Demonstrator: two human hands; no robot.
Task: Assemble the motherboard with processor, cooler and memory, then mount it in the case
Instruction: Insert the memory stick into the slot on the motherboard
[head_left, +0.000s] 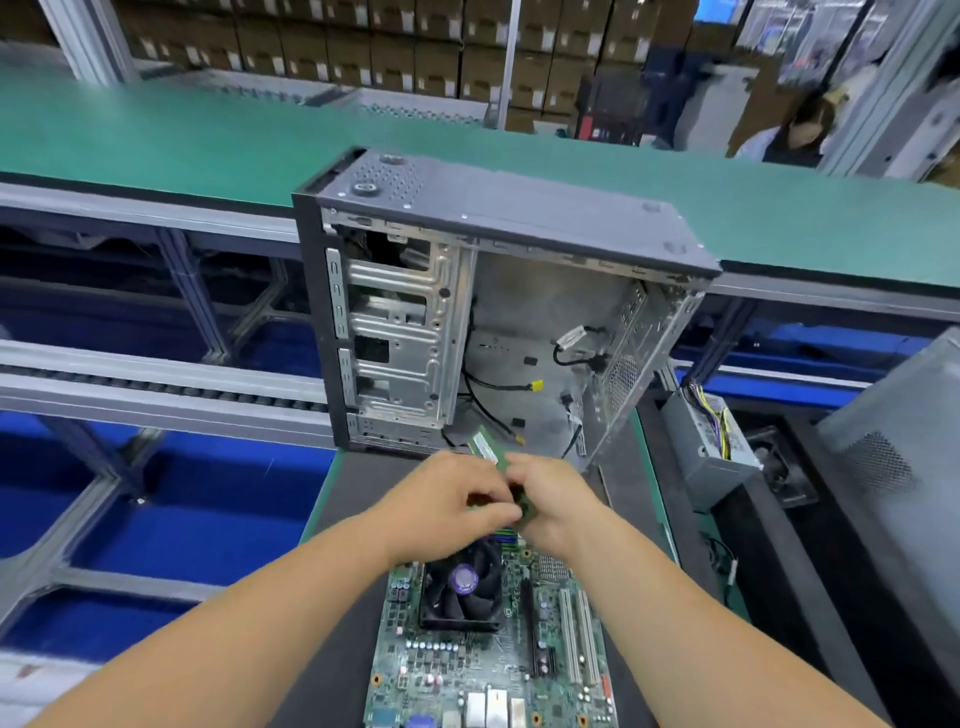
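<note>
Holding a green memory stick (487, 448) between both hands above the far end of the motherboard (493, 670), fingers curled and pinching: left hand (457, 499) on the near-left side, right hand (545, 506) wrapped round the lower end. Running from lower right up toward upper left, upper tip poking out toward the open case (498, 312). Lying straight below the hands, probably the memory slots, just past the black cooler fan (462, 584). Both equally near. Hidden by fingers: most of the stick and the slots; blurred too, so exact grip unclear.
</note>
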